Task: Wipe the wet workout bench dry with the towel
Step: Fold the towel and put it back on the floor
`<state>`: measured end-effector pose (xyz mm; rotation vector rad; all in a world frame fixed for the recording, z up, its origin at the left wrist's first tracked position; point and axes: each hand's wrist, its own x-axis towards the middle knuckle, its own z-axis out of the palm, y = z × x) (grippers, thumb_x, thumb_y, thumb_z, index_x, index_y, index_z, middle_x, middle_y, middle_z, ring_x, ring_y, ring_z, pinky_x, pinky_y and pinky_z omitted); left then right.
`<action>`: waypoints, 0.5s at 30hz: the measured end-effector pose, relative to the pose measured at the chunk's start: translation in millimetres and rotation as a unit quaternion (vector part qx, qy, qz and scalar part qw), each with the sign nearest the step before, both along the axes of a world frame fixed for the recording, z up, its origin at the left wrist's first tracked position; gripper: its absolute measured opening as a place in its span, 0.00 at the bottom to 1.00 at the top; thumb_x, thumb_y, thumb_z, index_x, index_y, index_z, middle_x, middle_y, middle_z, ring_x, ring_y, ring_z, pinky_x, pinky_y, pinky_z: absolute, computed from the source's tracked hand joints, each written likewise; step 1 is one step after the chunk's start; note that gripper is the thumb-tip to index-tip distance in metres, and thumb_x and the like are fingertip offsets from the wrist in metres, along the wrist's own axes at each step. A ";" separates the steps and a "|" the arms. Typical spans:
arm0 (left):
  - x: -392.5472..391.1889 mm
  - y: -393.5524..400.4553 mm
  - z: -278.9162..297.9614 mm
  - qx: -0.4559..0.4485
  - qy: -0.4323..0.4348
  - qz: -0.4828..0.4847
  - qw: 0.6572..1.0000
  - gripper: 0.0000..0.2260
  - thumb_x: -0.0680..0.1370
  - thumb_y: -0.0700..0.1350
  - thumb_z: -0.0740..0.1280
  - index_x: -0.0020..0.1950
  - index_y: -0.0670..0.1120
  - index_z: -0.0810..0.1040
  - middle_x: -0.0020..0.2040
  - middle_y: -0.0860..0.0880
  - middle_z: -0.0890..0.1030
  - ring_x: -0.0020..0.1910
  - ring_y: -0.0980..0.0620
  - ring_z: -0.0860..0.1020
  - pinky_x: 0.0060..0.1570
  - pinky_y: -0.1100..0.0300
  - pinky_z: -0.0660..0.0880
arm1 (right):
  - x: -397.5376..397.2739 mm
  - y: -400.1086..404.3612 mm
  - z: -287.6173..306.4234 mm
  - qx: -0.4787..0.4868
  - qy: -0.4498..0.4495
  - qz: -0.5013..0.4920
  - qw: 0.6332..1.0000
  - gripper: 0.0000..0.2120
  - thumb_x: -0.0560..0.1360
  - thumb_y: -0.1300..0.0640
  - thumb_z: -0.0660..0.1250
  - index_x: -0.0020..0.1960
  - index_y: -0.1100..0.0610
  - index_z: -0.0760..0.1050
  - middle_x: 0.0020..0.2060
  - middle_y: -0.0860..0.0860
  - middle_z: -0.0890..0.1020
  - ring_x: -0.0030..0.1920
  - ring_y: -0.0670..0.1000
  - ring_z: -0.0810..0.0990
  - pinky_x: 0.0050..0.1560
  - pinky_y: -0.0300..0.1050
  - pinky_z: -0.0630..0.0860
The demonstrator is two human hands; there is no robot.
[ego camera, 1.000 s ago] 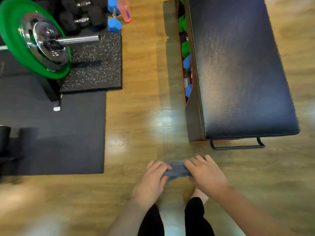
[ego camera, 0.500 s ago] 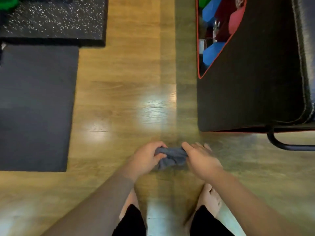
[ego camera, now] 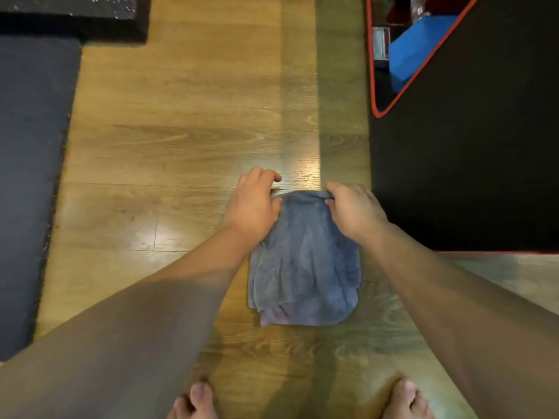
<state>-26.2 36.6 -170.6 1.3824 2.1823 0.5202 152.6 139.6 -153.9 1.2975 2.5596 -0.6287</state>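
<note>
A blue-grey towel [ego camera: 304, 264] hangs spread out in front of me over the wooden floor. My left hand [ego camera: 252, 204] grips its upper left corner and my right hand [ego camera: 354, 211] grips its upper right corner. The black side of the workout bench [ego camera: 472, 158], edged in red, fills the right of the view; its padded top is out of sight. Both hands are to the left of the bench's near end, not touching it.
A dark floor mat [ego camera: 27, 176] lies along the left, with a speckled rubber mat [ego camera: 72, 16] behind it. Blue dumbbells [ego camera: 414, 52] show through the bench's side opening. My bare toes [ego camera: 196, 400] are at the bottom edge.
The towel was bunched small between my hands; now it is opened out and hangs down from both. The view has tilted lower and closer to the floor, and the bench top has left the frame.
</note>
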 end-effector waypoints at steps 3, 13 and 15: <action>15.9 -14.0 16.8 0.066 0.133 -0.087 0.985 0.12 0.74 0.49 0.67 0.56 0.48 0.74 0.53 0.48 0.75 0.53 0.46 0.72 0.50 0.51 0.71 | -1.6 -6.3 -6.8 0.043 0.031 -0.027 0.998 0.06 0.79 0.59 0.59 0.44 0.53 0.66 0.45 0.56 0.77 0.49 0.61 0.74 0.46 0.53 0.67; 59.4 -74.3 1.0 -0.130 0.161 -0.229 0.951 0.35 0.79 0.61 0.52 0.79 0.44 0.45 0.80 0.46 0.46 0.78 0.49 0.40 0.77 0.48 0.43 | 32.2 -93.1 -15.1 0.016 -0.039 0.078 0.996 0.32 0.78 0.42 0.54 0.79 0.55 0.57 0.79 0.54 0.55 0.77 0.62 0.56 0.69 0.61 0.68; 54.5 -71.0 -1.3 -0.179 0.158 -0.256 0.937 0.35 0.80 0.62 0.50 0.79 0.47 0.38 0.80 0.49 0.39 0.77 0.50 0.35 0.77 0.48 0.40 | 36.0 -100.3 -27.7 -0.009 -0.072 0.078 0.994 0.35 0.78 0.40 0.52 0.80 0.54 0.52 0.80 0.53 0.52 0.78 0.62 0.52 0.72 0.60 0.63</action>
